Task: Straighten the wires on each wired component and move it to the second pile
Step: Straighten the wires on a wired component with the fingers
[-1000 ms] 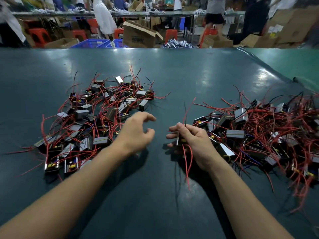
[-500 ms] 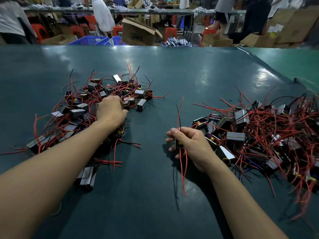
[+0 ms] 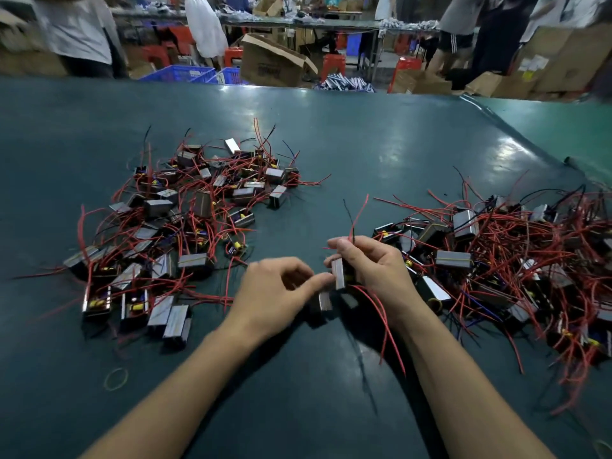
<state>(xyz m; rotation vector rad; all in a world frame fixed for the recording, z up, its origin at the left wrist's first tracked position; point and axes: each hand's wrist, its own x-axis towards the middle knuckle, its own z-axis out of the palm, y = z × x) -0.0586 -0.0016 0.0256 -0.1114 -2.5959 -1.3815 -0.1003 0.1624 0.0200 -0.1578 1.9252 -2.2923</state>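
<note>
Two piles of small metal-cased components with red wires lie on the dark green table [image 3: 331, 144]: a spread-out pile on the left [image 3: 185, 220] and a tangled pile on the right [image 3: 496, 260]. Between them, my right hand [image 3: 381, 270] grips one wired component [image 3: 338, 278] just above the table. Its red and black wires stick up past my fingers, and more red wires trail down toward me. My left hand [image 3: 271, 296] is beside it with loosely curled fingers, and its thumb tip reaches to the component's left side. A second small metal shape [image 3: 324, 301] shows below the thumb, unclear whether it is held.
A rubber band [image 3: 116, 379] lies on the table near my left forearm. Beyond the table's far edge stand an open cardboard box [image 3: 271, 61], blue crates [image 3: 185, 74], red stools and several people. A lighter green table [image 3: 563, 130] adjoins at the right.
My left hand went into the left pile, then came back to the centre beside the held component. My right hand lifted and turned its component slightly.
</note>
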